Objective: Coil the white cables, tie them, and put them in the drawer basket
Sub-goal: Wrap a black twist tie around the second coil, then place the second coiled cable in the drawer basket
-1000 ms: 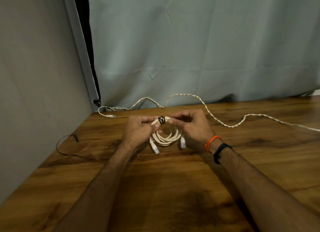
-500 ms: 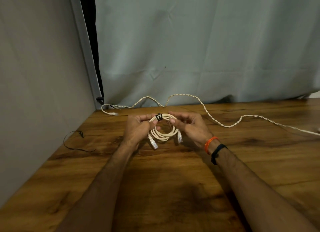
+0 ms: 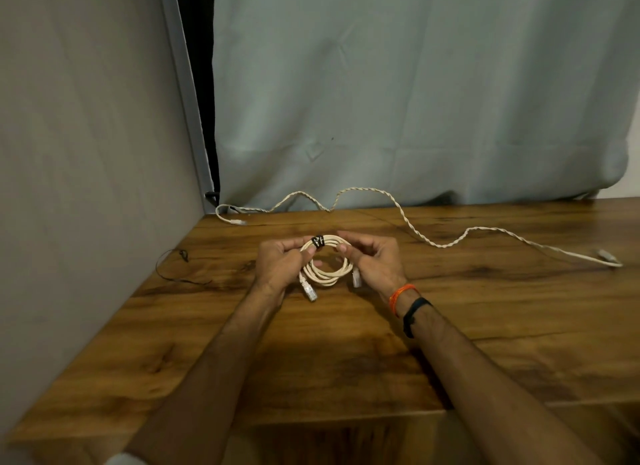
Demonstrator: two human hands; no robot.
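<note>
- Currently, your left hand [image 3: 280,267] pinches the coiled white network cable [image 3: 327,262] at its left side, grip closed on the loops.
- Your right hand [image 3: 375,265] pinches the coil's right side, held just above the desk [image 3: 346,353].
- Black tie [image 3: 318,241]: wrapped round the top of the coil, between your two hands.
- Plug ends: both hang below the coil.
- Second white twisted cable [image 3: 408,218]: uncoiled, lying along the desk's far edge.
- Thin black tie [image 3: 173,270]: loose on the desk, far left.
- Orange band [image 3: 400,296] and black band [image 3: 414,314]: on your right wrist.
</note>
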